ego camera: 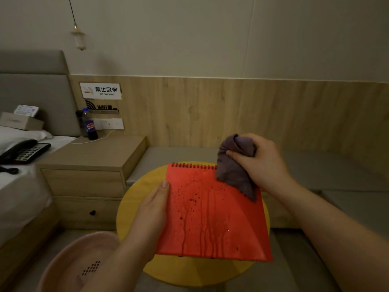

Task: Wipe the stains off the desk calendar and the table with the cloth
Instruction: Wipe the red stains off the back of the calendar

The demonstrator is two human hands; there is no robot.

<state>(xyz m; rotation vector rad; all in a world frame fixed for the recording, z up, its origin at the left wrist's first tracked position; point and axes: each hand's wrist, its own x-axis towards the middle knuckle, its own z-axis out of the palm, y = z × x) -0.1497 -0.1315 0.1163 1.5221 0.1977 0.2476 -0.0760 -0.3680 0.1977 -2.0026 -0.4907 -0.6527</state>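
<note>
1. The right hand [261, 159] is in the right middle of the frame. Its grip is bunched tight around a dark purple cloth [235, 167], with the thumb on top of the wad.
2. The loose end of the cloth hangs down and touches the upper right corner of the red desk calendar [212, 213], just under its spiral wire binding [193, 165].
3. The left hand [151, 213] holds the calendar by its left edge. The thumb lies flat on the red front, and the other fingers are hidden behind, so this grip pinches the calendar.
4. The calendar is tilted up toward the camera, over the round yellow table [134, 199] in the lower middle of the frame.
5. Dark stains [195, 207] are dots and long drips. They run from the middle of the red front down to the bottom edge.
6. So the dirty part lies below and to the left of the cloth. The right hand is the nearer one, and I think a wipe should go down along the drips.
7. A pink basin [69, 262] sits at the lower left.
</note>
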